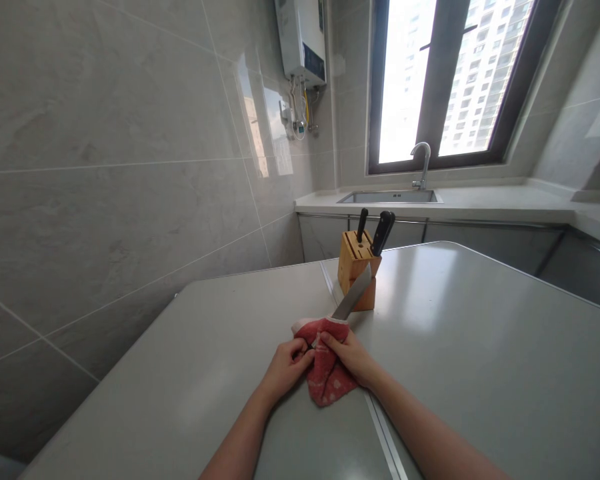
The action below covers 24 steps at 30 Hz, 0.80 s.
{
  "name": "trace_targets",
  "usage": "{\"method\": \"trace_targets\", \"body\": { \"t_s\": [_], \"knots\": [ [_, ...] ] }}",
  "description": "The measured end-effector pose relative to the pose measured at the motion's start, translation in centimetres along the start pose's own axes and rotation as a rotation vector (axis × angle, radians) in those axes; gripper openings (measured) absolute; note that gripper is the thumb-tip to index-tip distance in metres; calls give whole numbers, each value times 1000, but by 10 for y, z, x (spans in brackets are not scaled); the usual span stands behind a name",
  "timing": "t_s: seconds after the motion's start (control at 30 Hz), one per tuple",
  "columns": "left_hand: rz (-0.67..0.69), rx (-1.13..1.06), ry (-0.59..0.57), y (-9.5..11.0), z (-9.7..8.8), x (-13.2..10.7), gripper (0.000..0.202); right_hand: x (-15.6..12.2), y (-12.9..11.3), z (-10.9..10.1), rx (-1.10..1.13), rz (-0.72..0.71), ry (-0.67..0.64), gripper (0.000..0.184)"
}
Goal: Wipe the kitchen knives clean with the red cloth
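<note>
While the cloth sits round the blade: we read this as a wiping stroke, and it wants the sharp edge turned away from the palm (which side the edge faces is hard to tell from here).
Left hand (pixel 286 365): fingers are curled shut at the near end of the knife, where a dark sliver of handle peeks out. We'd want it firm, so the blade can't twist.
Right hand (pixel 353 357): thumb and fingers are pressed together on the cloth, pinching it over the base of the blade. Better to pinch from the back of the blade with flat pads and no fingertip over the edge.
Stroke: our call is handle to tip, one way only, away from the body, and slow.
Knife (pixel 353 299): it's low over the table, just in front of us, between both hands. The bare steel blade slants up and away to the right. Its tip lies across the front of the knife block, and we can't tell whether it touches.
Cloth (pixel 329 383): red with pale spots and a pale hem, bunched up, its loose tail lying on the table below the hands.
Knife block (pixel 353 261): wooden and upright, just beyond the hands, with two black handles sticking out.
Table (pixel 480 347): grey and glossy, with a seam running under the right wrist.
</note>
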<state>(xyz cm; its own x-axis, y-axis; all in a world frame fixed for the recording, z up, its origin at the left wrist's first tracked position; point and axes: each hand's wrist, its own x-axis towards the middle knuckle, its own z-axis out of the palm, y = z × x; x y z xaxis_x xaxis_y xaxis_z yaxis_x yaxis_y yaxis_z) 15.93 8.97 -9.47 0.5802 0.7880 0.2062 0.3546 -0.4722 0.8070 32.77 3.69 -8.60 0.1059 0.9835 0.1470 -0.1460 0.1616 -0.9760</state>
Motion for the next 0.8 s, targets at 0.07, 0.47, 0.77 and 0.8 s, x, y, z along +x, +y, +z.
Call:
{"method": "trace_targets", "body": {
  "t_s": [0.07,0.47,0.77,0.8],
  "knots": [
    [-8,9,-4,2,0,0,36,0,0,0,11,3,-7,40],
    [13,41,103,4,-2,0,37,0,-1,-1,-51,-10,12,38],
    [10,37,34,0,1,-1,36,0,-2,2,4,-18,-24,37],
    [13,29,20,-1,1,-1,37,0,-1,3,4,-19,-24,36]
  ]
}}
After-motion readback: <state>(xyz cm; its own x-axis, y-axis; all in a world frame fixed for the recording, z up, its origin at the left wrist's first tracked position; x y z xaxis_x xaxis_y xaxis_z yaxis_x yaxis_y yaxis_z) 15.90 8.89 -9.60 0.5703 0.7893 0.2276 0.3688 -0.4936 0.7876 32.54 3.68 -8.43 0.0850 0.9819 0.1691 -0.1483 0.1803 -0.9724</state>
